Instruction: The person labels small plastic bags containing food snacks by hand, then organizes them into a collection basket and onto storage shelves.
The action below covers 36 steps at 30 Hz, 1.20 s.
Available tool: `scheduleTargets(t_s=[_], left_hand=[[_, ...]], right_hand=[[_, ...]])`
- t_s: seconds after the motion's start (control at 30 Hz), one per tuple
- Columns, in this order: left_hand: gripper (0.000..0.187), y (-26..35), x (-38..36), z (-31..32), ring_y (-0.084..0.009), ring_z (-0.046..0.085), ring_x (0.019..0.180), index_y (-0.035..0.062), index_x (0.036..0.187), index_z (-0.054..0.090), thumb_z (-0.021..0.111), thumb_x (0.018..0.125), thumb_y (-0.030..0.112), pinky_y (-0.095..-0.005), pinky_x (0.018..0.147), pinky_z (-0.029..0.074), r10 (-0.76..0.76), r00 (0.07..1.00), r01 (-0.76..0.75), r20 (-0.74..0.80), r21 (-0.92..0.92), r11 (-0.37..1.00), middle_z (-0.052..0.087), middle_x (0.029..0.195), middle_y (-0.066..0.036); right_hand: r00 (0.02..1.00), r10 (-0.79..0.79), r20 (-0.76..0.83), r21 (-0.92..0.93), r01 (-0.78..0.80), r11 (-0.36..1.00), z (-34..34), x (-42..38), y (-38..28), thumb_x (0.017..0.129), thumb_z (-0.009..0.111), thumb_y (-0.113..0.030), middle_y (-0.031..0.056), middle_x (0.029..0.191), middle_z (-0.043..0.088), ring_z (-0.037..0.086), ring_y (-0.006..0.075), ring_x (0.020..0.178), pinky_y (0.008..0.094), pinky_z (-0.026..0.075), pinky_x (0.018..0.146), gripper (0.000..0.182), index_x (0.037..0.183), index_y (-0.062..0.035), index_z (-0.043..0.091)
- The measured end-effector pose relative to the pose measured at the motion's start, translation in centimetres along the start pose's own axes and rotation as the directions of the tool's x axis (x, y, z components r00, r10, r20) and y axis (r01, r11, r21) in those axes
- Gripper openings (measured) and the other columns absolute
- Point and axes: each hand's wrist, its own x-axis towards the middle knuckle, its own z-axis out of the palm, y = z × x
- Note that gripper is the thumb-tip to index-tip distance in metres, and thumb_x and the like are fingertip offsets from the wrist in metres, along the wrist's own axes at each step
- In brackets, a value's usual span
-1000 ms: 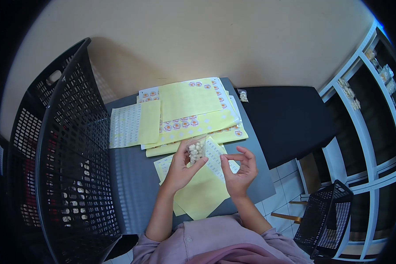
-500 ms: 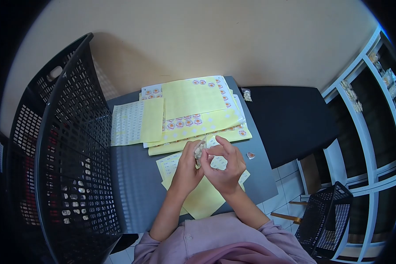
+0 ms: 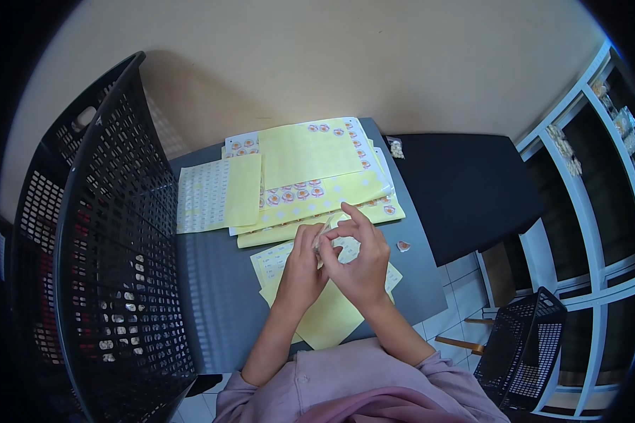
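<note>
My left hand is closed around a small clear plastic packet, mostly hidden behind the fingers. My right hand pinches at the packet's near side with thumb and fingertips, its index finger raised. Both hands are above yellow-backed label sheets printed with small text. A loose round orange-and-white sticker lies on the grey table, to the right of my right hand. Beyond the hands is a stack of sticker sheets with yellow backing and orange round prints.
A tall black perforated basket stands along the left side, with packets visible through its holes. To the right are a black-topped table, a small filled packet at its edge, a white-framed shelf and another black basket.
The packet has turned in my hands, so its pale contents, visible before, are now mostly covered. My right index finger has lifted slightly, and the view has shifted a little.
</note>
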Motion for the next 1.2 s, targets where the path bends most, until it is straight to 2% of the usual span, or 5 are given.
scheduleTargets(t_s=[0.4,0.73,0.83,0.9,1.2], left_hand=[[0.042,-0.6,-0.5,0.2,-0.0335,0.050,0.085,-0.0003,0.110,0.040,0.059,0.074,0.003,-0.0370,0.070,0.043,-0.024,1.000,0.026,0.012,-0.245,0.969,0.044,0.096,-0.017],[0.045,0.9,-0.5,0.3,-0.0220,0.051,0.087,0.0020,0.115,0.039,0.060,0.075,0.001,-0.0313,0.074,0.042,-0.050,0.998,0.058,0.046,-0.183,0.981,0.048,0.101,-0.013],[0.044,0.9,-0.6,0.2,-0.0156,0.050,0.091,0.0023,0.116,0.039,0.058,0.077,0.001,-0.0284,0.077,0.042,-0.160,0.966,0.234,0.203,-0.432,0.871,0.049,0.106,-0.010],[0.043,1.3,-0.4,0.0,-0.0115,0.048,0.094,0.0018,0.117,0.039,0.057,0.078,0.001,-0.0262,0.080,0.041,-0.059,0.962,0.175,0.267,-0.437,0.882,0.048,0.108,-0.008],[0.042,1.8,-0.9,0.6,-0.0173,0.051,0.097,0.0016,0.117,0.038,0.055,0.079,0.004,-0.0288,0.082,0.040,-0.041,0.958,0.162,0.283,-0.417,0.894,0.050,0.106,-0.012]], right_hand=[[0.964,-0.175,0.198,-0.179,0.211,0.961,-1.2,-2.6,-0.7,0.069,0.067,-0.024,0.0032,0.090,0.063,0.052,0.0208,0.100,0.0383,0.027,0.090,0.058,0.118,-0.0012,0.044],[0.982,-0.145,0.121,-0.222,0.169,0.960,-2.6,-1.8,0.6,0.068,0.068,-0.024,0.0064,0.092,0.061,0.049,0.0247,0.102,0.0395,0.031,0.088,0.059,0.116,0.0001,0.044],[0.995,0.062,0.077,0.151,-0.074,0.986,-2.5,-1.8,1.6,0.071,0.066,-0.019,0.0098,0.092,0.060,0.052,0.0240,0.097,0.0361,0.038,0.082,0.049,0.112,-0.0003,0.047],[0.857,0.399,0.326,0.487,-0.514,0.706,-2.5,-1.9,2.3,0.073,0.064,-0.014,0.0122,0.092,0.059,0.056,0.0214,0.089,0.0320,0.043,0.077,0.038,0.107,-0.0011,0.051],[0.887,0.351,0.299,0.614,-0.460,0.641,-3.6,-2.3,3.2,0.074,0.062,-0.002,0.0085,0.096,0.053,0.055,0.0126,0.084,0.0240,0.049,0.069,0.014,0.087,0.0002,0.057]])
